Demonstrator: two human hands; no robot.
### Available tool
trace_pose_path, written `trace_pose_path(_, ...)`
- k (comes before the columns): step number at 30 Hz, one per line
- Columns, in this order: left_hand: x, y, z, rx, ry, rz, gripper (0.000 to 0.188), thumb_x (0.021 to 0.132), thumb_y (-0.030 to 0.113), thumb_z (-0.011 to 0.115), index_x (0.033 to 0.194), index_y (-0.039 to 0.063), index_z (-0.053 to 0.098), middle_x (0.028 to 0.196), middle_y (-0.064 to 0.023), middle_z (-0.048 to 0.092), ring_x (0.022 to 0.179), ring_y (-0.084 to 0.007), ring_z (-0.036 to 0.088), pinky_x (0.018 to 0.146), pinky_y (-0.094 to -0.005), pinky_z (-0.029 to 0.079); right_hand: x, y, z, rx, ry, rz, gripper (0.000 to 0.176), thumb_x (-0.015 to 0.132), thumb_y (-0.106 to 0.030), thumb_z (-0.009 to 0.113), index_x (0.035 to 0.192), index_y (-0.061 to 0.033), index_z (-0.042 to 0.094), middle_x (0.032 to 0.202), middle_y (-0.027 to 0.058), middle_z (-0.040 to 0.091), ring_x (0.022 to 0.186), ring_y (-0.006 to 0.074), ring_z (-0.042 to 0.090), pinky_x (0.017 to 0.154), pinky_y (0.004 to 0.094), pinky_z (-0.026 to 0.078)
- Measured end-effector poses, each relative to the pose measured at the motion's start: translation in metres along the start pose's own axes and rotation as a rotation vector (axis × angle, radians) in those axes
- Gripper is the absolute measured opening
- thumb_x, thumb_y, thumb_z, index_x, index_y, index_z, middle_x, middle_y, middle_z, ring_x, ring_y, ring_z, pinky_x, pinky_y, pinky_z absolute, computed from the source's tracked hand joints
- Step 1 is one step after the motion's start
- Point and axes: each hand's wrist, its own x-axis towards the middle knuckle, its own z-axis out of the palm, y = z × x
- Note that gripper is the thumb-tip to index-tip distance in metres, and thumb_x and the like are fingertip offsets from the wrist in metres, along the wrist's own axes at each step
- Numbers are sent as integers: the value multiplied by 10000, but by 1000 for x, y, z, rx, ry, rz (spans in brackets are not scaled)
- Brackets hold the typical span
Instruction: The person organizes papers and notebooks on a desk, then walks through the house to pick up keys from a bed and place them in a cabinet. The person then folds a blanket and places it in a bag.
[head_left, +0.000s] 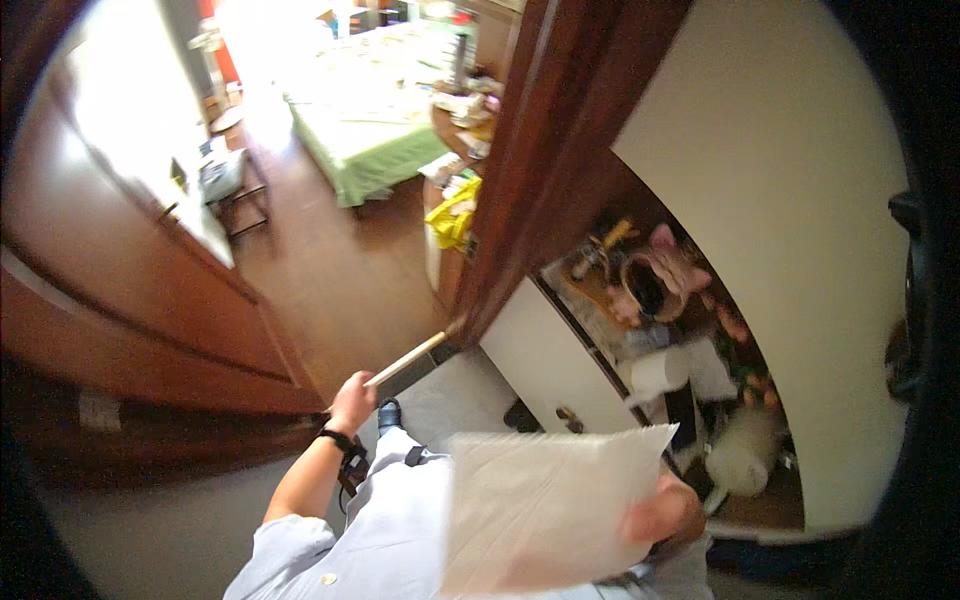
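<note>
My left hand (352, 405), with a black band on its wrist, is closed around one end of a thin pale wooden stick (409, 358). The stick points up and right, its far end near the foot of the dark wooden door frame (517, 172). At the lower right, my right hand (660, 514) grips a translucent whitish sheet (551, 510), blurred by motion, which hangs before my pale shirt. Part of that hand shows behind the sheet; its other fingers are hidden. Whether the sheet is paper or plastic I cannot tell.
A brown wooden door (150, 300) stands open at left. Through the doorway are a bed with a green cover (390, 161), a chair (244, 202) and a yellow bag (454, 217). A white cabinet (555, 352) at right adjoins a shelf holding a toilet-type paper roll (660, 371) and clutter.
</note>
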Motion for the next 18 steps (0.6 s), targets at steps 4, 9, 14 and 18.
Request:
trace_pose_path(4,-2,-125,-16,200,-165,-194,290,975,267,629,1084,-2,626,1056,-262,701,1039,-439,664,893,-496,532,116,-2,118,444,-405,-1080,446,958,-349,647,1213,15,609,1160,200,649,1061,315,643,882,443,525)
trace_pose_path(9,-19,-253,-41,385,-558,-467,364,973,317,616,1078,-30,645,1165,-281,690,1133,-416,651,993,-470,510,210,-13,181,1002,-707,-1194,477,1070,-386,506,1159,65,633,1241,382,593,1164,474,589,994,572,454)
trace_pose_path(14,10,-324,-48,470,-678,-312,247,962,222,638,932,-22,663,943,-234,719,962,-375,695,862,-456,533,224,-22,156,908,-500,-1131,467,955,-195,740,1262,55,493,1252,327,608,1134,391,630,930,487,506)
trace_pose_path(18,77,-314,-45,352,-585,-46,194,996,188,621,936,6,592,741,-124,630,681,-273,622,663,-409,531,231,-5,136,543,-365,-1064,768,896,-422,797,1395,74,487,1289,222,619,1193,309,612,1006,423,484)
